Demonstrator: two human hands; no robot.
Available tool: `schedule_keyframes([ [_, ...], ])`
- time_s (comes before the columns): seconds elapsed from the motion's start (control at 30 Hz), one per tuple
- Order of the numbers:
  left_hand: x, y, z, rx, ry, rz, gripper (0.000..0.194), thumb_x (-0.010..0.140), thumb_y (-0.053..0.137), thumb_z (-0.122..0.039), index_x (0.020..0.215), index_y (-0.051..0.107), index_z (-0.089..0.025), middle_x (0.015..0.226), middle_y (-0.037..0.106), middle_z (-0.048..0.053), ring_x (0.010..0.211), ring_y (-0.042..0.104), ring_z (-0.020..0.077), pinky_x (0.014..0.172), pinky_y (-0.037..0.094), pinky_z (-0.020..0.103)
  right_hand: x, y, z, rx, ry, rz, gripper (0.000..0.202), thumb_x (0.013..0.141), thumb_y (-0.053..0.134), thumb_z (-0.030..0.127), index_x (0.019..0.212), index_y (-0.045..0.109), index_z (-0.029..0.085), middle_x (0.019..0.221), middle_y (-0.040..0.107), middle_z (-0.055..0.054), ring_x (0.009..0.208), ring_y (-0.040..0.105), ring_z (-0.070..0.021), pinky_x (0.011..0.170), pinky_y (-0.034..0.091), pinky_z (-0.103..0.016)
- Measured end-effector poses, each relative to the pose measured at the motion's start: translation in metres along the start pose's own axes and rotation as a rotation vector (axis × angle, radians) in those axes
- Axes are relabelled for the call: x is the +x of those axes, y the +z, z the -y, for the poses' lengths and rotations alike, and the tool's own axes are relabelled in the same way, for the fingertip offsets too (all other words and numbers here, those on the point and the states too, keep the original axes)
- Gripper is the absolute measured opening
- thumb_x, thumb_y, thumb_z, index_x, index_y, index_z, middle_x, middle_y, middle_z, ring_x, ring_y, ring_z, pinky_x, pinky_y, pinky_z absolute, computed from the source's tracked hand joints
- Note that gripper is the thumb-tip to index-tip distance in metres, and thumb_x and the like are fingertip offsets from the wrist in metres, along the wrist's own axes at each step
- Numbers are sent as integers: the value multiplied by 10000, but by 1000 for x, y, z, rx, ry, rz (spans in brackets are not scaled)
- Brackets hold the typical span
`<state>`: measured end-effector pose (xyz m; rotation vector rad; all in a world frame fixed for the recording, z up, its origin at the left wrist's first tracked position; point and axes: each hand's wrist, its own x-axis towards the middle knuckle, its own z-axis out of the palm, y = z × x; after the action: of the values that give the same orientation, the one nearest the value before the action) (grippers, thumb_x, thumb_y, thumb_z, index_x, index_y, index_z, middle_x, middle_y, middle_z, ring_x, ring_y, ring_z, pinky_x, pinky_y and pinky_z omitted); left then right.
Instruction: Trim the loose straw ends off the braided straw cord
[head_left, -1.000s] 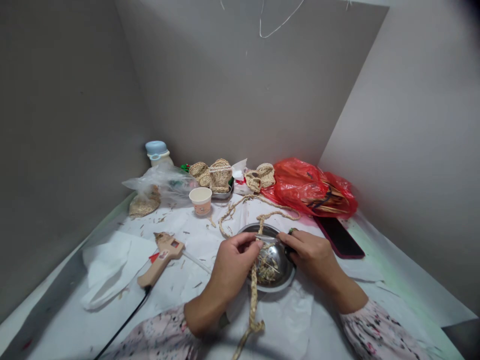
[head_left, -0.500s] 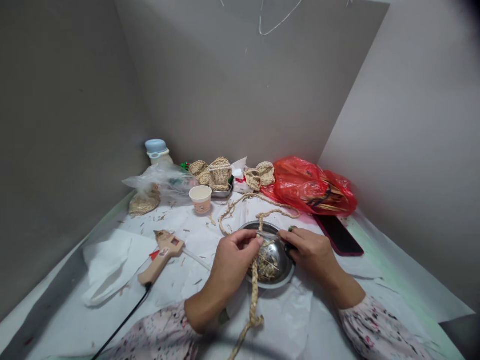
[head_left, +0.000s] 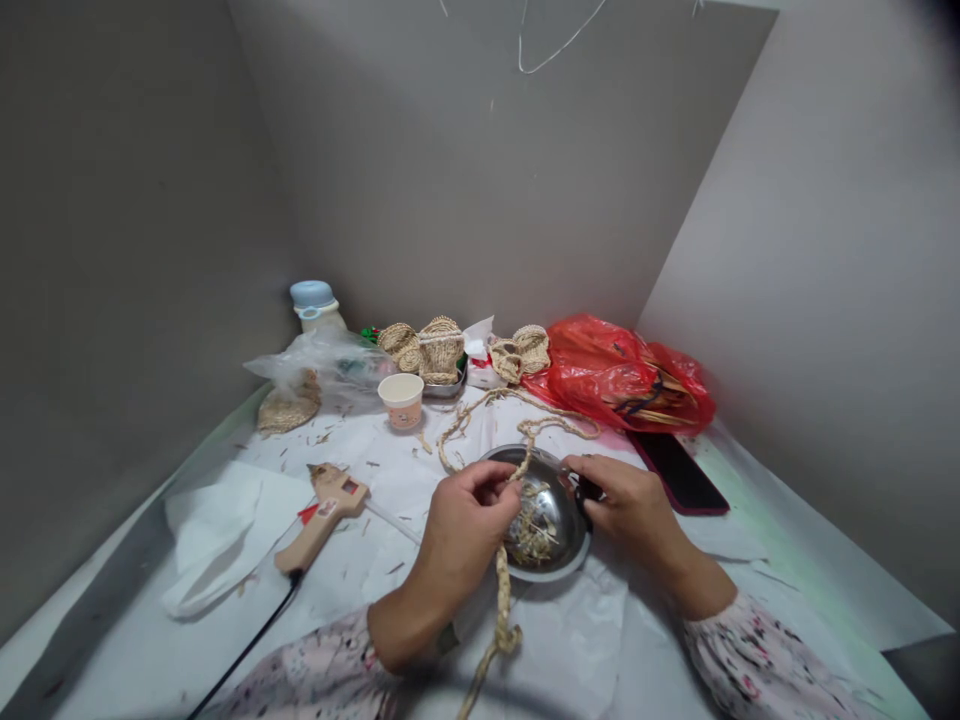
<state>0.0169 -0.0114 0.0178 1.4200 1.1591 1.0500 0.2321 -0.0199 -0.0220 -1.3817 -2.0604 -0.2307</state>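
My left hand [head_left: 469, 520] pinches a braided straw rope [head_left: 502, 590] between thumb and fingertips. Above the pinch the rope runs up and loops over the white covering; below it, the rope hangs toward me with a knot near its lower part. My right hand [head_left: 630, 505] is closed round black-handled scissors [head_left: 589, 488], whose blades are mostly hidden or blurred. Under both hands sits a round metal bowl [head_left: 551, 577] with straw clippings [head_left: 532, 535] inside. The scissors are apart from the rope.
A glue gun [head_left: 326, 515] with a cord lies at left beside crumpled white paper [head_left: 214, 530]. Farther back stand a paper cup [head_left: 402, 408], woven straw pieces [head_left: 441, 350], a blue-lidded bottle [head_left: 313, 300] and a red plastic bag [head_left: 600, 360]. A phone [head_left: 679, 475] lies at right.
The scissors have drawn back to the right, away from the rope. My left hand and the rope below it have shifted slightly left.
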Motion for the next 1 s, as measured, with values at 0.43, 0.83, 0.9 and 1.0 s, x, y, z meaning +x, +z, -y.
schedule_keyframes([
  [0.43, -1, -5, -2, 346, 258, -93, 135, 765, 607, -229, 807, 725, -178, 767, 641, 25, 633, 551, 136, 613, 407, 243, 13, -52, 18, -119, 56, 213, 278, 750, 599, 177, 990, 663, 300, 852, 729, 8, 712, 661, -156, 552, 385, -227],
  [0.83, -1, -4, 3, 444, 388, -56, 155, 798, 550, -145, 826, 700, -172, 789, 620, 29, 708, 587, 140, 637, 433, 233, 11, -68, 37, -53, 101, 361, 319, 682, 607, 126, 886, 690, 357, 754, 724, 71, 642, 666, -137, 506, 343, -222],
  [0.9, -1, -4, 4, 430, 422, -63, 160, 794, 551, -132, 829, 700, -177, 795, 623, 28, 720, 593, 142, 639, 443, 232, 12, -70, 38, -58, 130, 410, 314, 697, 598, 134, 896, 693, 358, 795, 733, 68, 686, 678, -143, 522, 344, -224],
  [1.0, -2, -4, 6, 414, 459, -75, 165, 790, 555, -113, 831, 700, -180, 791, 625, 24, 711, 594, 138, 630, 449, 230, 15, -73, 39, -62, 182, 497, 296, 729, 578, 142, 903, 692, 353, 834, 737, 60, 727, 682, -147, 537, 336, -226],
])
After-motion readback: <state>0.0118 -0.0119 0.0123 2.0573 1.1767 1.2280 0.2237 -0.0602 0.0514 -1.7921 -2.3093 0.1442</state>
